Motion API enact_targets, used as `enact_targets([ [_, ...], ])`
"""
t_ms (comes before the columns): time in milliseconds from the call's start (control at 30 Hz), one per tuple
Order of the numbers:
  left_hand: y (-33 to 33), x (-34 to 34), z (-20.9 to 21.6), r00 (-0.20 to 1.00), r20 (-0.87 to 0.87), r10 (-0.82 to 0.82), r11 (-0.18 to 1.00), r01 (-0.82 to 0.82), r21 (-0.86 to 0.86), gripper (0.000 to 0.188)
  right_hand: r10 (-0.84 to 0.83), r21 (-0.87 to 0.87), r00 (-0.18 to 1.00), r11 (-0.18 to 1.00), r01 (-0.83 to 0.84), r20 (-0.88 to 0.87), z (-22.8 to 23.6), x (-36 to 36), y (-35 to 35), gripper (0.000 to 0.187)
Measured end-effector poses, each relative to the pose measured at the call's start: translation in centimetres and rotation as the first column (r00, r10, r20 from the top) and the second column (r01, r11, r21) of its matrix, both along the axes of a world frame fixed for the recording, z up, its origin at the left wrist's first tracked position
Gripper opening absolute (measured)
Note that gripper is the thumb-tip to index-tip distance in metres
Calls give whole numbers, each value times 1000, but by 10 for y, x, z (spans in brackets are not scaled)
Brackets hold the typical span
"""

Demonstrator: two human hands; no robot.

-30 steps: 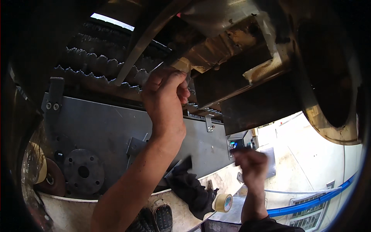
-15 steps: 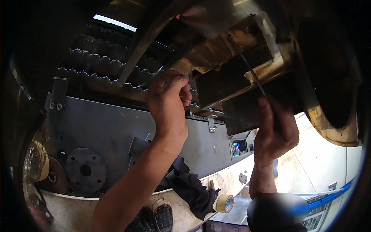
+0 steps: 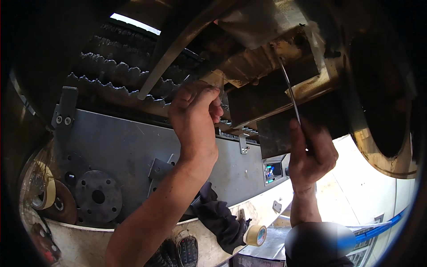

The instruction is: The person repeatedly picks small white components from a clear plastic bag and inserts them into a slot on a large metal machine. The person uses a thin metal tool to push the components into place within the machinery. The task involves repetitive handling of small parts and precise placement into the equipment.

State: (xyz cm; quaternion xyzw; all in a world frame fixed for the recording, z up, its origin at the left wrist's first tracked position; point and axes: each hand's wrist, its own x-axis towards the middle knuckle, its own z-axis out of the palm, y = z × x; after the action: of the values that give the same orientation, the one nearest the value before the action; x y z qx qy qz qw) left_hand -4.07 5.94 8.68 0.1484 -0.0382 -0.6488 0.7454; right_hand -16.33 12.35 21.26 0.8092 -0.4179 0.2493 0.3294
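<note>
My right hand (image 3: 313, 151) is closed around the lower end of a thin metal rod (image 3: 291, 91). The rod slants up to the left, its tip near the brown, stained underside of a metal housing (image 3: 249, 64); whether it touches cannot be told. To the left, my left hand (image 3: 195, 100) is raised with bent wrist and curled fingers, beside the housing's edge. A thin, see-through edge shows above its fingertips, but what they hold cannot be made out. Behind that hand are dark slats (image 3: 111, 86) with jagged edges.
Below lies a grey metal panel (image 3: 129, 147) with a round flange plate (image 3: 98, 196) in front. Black cloth (image 3: 220, 218), a tape roll (image 3: 256, 235) and dark gloves (image 3: 187, 250) lie on the pale ledge (image 3: 89, 242). A slanting bar (image 3: 178, 49) hangs overhead; a large round opening (image 3: 378, 98) is at right.
My right hand has shifted slightly left and down, and the rod's tip is lower and farther right, so the rod stands steeper. My left hand has hardly moved.
</note>
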Motion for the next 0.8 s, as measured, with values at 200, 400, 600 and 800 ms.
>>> enact_targets([
  [200,0,-9,-3,1000,-24,-17,1000,18,23,3,-88,99,995,991,92,-38,3,-5,3,14],
  [400,2,2,1,1000,6,-1,1000,1,25,3,-158,248,987,957,149,15,21,35,14,8],
  [600,4,-11,0,1000,-28,-11,999,12,50,4,-183,304,982,934,186,-39,16,36,15,8],
  [800,4,-6,3,1000,-23,11,999,-10,47,5,-202,326,979,924,199,-24,18,37,15,9],
])
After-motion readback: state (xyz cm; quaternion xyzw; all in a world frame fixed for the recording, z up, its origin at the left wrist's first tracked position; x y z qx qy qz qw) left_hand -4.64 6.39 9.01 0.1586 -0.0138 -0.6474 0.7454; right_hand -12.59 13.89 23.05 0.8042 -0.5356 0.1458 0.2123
